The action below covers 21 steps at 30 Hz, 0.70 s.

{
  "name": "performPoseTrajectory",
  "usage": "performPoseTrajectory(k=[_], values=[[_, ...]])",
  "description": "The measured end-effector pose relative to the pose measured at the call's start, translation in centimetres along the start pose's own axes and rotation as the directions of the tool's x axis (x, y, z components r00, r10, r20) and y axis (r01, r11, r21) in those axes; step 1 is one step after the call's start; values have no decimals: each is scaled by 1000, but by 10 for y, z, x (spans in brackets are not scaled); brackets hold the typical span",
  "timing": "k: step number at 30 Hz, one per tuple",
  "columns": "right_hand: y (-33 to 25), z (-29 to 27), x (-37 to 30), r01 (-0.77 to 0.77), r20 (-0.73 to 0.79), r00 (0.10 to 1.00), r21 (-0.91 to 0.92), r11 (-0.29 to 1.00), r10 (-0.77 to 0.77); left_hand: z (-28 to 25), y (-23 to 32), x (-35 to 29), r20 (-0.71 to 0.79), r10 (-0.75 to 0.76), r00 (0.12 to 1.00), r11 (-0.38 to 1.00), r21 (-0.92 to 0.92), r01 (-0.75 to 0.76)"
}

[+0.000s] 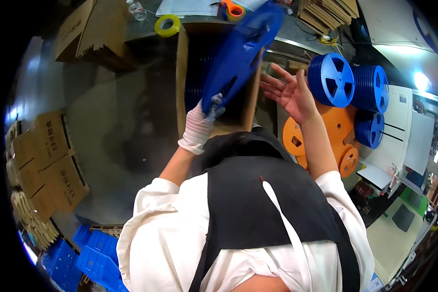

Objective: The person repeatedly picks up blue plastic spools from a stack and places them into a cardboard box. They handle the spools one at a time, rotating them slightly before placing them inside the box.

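Observation:
My left hand, in a pale striped knit glove, grips the lower edge of a large blue plastic reel. The reel is tilted, blurred at its upper end, and stands partly above an open cardboard box. Inside that box, along its left side, several blue reels are packed on edge; the reel I hold hides much of the interior. Bare and empty, my right hand has its fingers spread to the right of the box, close to a stack of blue reels.
More blue reels and large orange reels stand at the right. Yellow tape, an orange-handled tool and a bottle lie on the bench. Cartons and blue bins occupy the left.

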State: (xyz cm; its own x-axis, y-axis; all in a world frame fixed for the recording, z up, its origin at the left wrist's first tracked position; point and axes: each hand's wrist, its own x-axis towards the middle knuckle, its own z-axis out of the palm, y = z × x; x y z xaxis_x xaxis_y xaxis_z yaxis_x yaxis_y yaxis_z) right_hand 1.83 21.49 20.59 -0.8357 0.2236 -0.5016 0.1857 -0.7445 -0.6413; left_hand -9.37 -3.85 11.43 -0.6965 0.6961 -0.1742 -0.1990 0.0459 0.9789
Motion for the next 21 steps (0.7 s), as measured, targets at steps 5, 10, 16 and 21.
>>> performPoseTrajectory(k=[5, 10, 16, 21], values=[[27, -58, -25, -6, -325, 946, -21, 1000, -1, -16, -18, -8, -80, -422, 903, 796, -509, 327], [58, -86, -48, -106, -442, 888, 71, 992, 126, -53, -69, -6, -14, -476, 879, 598, -738, 312], [66, -119, -58, -73, -502, 857, 112, 991, 120, -60, -67, 2, -81, -557, 827, 668, -635, 388], [71, -133, -62, -70, -554, 824, 107, 992, 118, -53, -85, 30, -247, -506, 826, 858, -239, 454]])
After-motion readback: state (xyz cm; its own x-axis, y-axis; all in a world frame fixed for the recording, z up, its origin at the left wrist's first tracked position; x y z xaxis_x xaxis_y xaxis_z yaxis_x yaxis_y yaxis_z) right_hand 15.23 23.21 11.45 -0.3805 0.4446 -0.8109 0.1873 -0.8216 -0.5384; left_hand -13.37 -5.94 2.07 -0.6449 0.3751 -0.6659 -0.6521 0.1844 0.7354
